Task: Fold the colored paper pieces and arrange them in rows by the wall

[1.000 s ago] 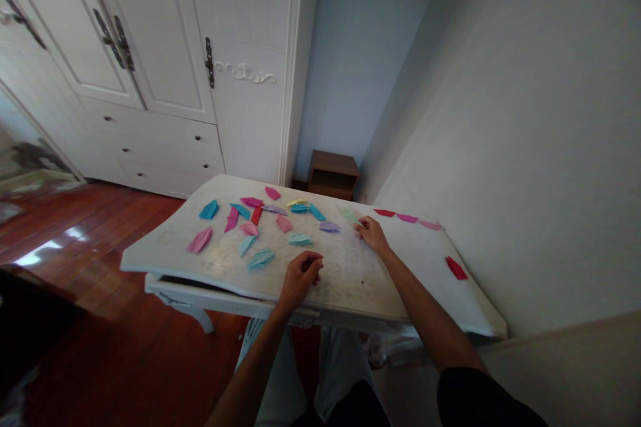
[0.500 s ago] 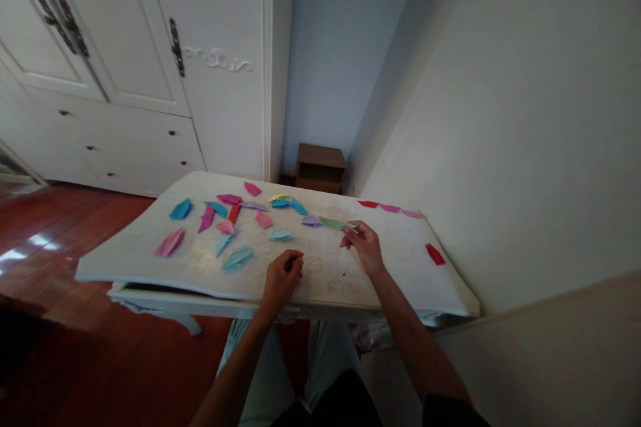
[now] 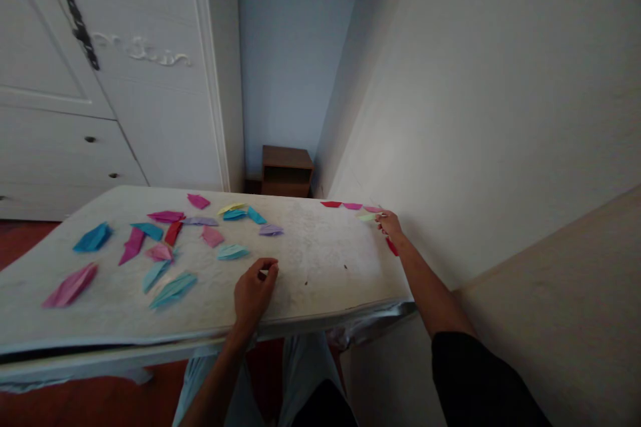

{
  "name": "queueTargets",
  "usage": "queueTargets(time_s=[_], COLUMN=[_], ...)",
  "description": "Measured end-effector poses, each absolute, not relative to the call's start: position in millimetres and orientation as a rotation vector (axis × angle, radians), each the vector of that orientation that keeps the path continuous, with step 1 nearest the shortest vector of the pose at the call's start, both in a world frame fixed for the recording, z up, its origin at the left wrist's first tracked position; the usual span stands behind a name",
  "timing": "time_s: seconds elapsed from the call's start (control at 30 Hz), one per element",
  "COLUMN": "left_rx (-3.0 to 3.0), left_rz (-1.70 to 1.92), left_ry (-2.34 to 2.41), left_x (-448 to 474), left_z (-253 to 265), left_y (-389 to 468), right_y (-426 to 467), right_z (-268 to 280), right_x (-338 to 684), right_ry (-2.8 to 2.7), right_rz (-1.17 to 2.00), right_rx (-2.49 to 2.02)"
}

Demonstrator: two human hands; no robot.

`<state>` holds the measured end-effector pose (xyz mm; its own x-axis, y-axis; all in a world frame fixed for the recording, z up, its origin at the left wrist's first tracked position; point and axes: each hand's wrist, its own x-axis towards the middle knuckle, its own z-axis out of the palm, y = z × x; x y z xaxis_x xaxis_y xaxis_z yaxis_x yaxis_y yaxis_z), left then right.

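Observation:
Near the table's far right corner, my right hand (image 3: 390, 223) pinches a pale green folded paper piece (image 3: 368, 217). Just beyond it, a red paper piece (image 3: 330, 204), a magenta one (image 3: 352, 206) and a pink one (image 3: 371, 209) lie in a row along the back edge. Another red paper piece (image 3: 392, 246) lies under my right wrist, partly covered. My left hand (image 3: 255, 290) rests near the front edge with fingers curled, thumb and forefinger together; whether anything is between them cannot be seen. A lavender paper piece (image 3: 271, 230) lies beyond it.
Several folded papers, among them a blue one (image 3: 93, 237) and a pink one (image 3: 71, 285), are scattered over the left of the white table (image 3: 320, 267). A wall (image 3: 451, 113) borders the right side. A white wardrobe (image 3: 165, 120) and a brown cabinet (image 3: 286, 159) stand behind.
My right hand has carried the pale green paper from beside the lavender piece to the row at the far right. The view has turned right. My left hand stays near the front edge.

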<state>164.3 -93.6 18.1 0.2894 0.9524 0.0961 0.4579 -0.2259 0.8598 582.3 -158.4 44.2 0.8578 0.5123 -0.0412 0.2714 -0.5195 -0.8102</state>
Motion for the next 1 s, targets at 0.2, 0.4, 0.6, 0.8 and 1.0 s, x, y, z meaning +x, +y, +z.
queueTargets(time_s=[0.2, 0.4, 0.6, 0.8, 1.0], left_rx=[1.817, 1.756, 1.738, 1.690, 1.700], left_rz=[0.869, 0.892, 0.887, 0.899, 0.914], left_ry=[1.205, 1.169, 1.144, 1.113, 1.128], left_x=[174, 170, 168, 169, 168], left_z=[16, 15, 10, 11, 16], left_y=[-92, -93, -92, -92, -94], right_y=[-161, -163, -172, -176, -168], right_z=[44, 46, 46, 41, 48], right_x=[627, 634, 619, 616, 607], right_ry=[-0.515, -0.626, -1.079, -1.470, -1.755], right_rz=[0.375, 0.182, -0.029, -0.016, 0.003], right_rx=[-2.488, -2.753, -2.841, -2.869, -2.834])
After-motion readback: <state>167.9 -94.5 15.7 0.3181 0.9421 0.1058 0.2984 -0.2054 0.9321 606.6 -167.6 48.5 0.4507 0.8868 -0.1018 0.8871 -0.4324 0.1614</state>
